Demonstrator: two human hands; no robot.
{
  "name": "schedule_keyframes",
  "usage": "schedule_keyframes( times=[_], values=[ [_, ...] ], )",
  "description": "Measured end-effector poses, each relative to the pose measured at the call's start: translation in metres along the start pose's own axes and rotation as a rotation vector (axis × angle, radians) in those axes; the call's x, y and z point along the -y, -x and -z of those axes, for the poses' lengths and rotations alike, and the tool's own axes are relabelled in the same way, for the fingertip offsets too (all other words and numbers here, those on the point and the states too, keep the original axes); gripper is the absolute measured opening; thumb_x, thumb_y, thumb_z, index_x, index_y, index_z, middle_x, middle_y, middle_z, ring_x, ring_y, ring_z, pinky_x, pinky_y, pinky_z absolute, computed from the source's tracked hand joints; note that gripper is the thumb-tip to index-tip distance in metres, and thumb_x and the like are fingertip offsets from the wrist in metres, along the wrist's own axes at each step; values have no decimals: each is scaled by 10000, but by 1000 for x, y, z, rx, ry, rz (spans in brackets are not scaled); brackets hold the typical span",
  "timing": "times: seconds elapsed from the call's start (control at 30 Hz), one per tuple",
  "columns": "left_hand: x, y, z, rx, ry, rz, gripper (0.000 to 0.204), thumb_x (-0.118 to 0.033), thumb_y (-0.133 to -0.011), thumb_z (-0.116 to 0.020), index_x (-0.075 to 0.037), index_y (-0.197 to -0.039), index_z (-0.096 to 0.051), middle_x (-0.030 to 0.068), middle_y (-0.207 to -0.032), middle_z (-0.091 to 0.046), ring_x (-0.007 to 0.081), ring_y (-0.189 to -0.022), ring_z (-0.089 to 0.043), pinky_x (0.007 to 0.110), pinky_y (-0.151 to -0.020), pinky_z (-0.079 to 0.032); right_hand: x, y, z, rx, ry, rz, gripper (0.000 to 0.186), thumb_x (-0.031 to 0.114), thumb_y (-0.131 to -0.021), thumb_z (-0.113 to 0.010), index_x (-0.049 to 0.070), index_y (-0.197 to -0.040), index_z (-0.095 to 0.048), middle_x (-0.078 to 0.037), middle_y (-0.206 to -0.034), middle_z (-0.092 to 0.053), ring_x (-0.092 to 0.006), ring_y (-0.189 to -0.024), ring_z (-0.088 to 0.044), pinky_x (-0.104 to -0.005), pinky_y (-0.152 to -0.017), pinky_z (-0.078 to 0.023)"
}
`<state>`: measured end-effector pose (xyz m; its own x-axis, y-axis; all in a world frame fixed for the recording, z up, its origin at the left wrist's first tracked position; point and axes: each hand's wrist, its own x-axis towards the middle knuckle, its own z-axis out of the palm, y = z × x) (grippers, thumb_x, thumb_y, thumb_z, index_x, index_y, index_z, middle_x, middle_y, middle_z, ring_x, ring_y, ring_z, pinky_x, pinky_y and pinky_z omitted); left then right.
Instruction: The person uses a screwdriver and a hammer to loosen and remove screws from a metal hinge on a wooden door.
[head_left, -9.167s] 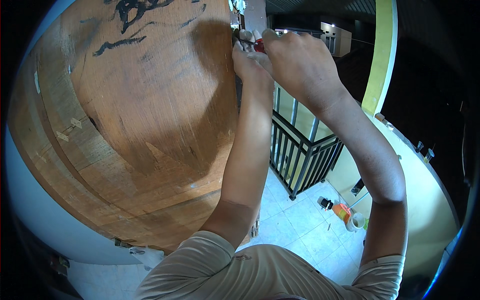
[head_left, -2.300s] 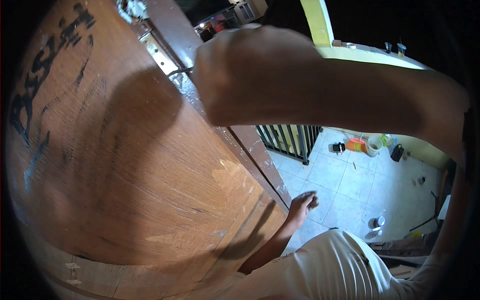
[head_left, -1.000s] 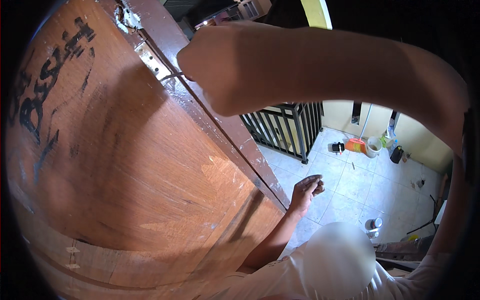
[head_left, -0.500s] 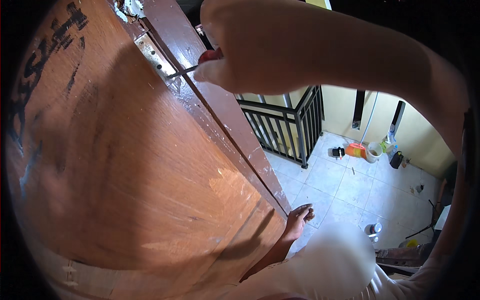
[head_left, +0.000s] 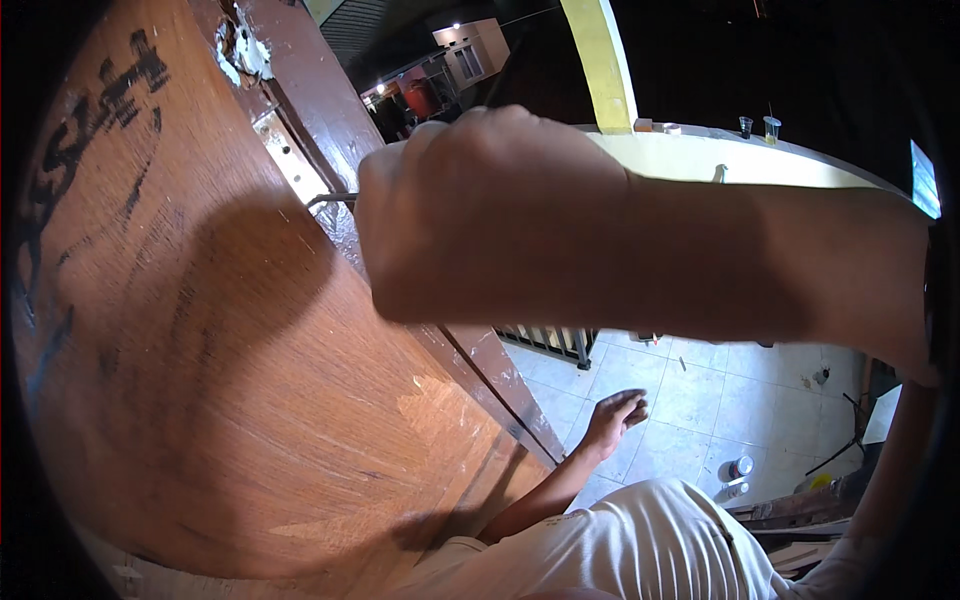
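A wooden door (head_left: 200, 400) with black scrawl fills the left of the head view beside a brown painted frame (head_left: 320, 80). A metal plate (head_left: 286, 152) with screw holes sits at the door's edge, below a chipped white patch (head_left: 243, 50). My right hand (head_left: 460, 215) is closed on a screwdriver; its thin shaft (head_left: 332, 198) reaches the plate's lower end, and the handle is hidden behind my fingers. My left hand (head_left: 615, 420) hangs low right of the door's edge, fingers curled; what they hold, if anything, is too small to name.
A black railing (head_left: 545, 345) stands on the tiled floor (head_left: 676, 400) below. Jars (head_left: 739, 467) and a dark stand (head_left: 852, 440) are at the lower right. A yellow post (head_left: 608, 70) rises from a ledge holding cups (head_left: 771, 128). A lit building (head_left: 470, 55) is beyond.
Earlier both hands were high at the door's edge; my left hand has since dropped. Since half a second ago my right hand sits lower in view, covering the red handle, and my left hand is slightly higher.
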<state>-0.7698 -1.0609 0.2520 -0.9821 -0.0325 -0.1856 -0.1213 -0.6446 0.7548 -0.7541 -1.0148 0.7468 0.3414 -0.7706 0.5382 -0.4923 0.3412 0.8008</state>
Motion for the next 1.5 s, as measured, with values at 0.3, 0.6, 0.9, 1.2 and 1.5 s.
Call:
schedule_keyframes(
  times=[0.3,0.6,0.9,1.2,1.5],
  values=[
    [-137,54,-85,102,-178,-364,291,-162,-1055,-516,22,-1252,-625,-3,-813,-555,95,-696,-515,321,-757,-555,-48,7,14,173,-1024,-261,235,156,-898,-625,-72,-900,-682,-162,-759,-674,-236,-659,-705,-384,-713,-604],
    [-164,108,-43,-38,-83,-362,216,-81,-983,-488,54,-1058,-638,-11,-763,-459,99,-706,-463,313,-713,-495,-53,-34,21,619,-1224,-405,416,374,-1009,-554,18,-821,-661,-45,-586,-561,-149,-468,-532,-323,-520,-473],
    [-94,120,34,-26,11,-145,221,-53,-972,-459,49,-1061,-634,-21,-754,-447,88,-691,-426,289,-731,-453,-79,-61,33,1246,-1635,-979,569,482,-1063,-452,106,-685,-650,28,-565,-503,-81,-437,-400,-251,-426,-343],
    [-100,111,49,-46,103,-127,197,-53,-964,-490,49,-1069,-623,-4,-764,-465,99,-680,-437,299,-724,-435,-29,-14,-6,666,-1890,-1078,456,418,-1037,-552,28,-816,-638,9,-515,-506,-41,-323,-358,-206,-278,-238],
    [-80,104,57,-57,90,-137,242,-93,-984,-479,50,-1104,-633,-28,-745,-428,84,-682,-419,305,-741,-441,-32,-26,20,615,-1340,-682,446,369,-1034,-591,38,-744,-664,-14,-526,-553,-67,-384,-508,-274,-317,-318]
  ],
)
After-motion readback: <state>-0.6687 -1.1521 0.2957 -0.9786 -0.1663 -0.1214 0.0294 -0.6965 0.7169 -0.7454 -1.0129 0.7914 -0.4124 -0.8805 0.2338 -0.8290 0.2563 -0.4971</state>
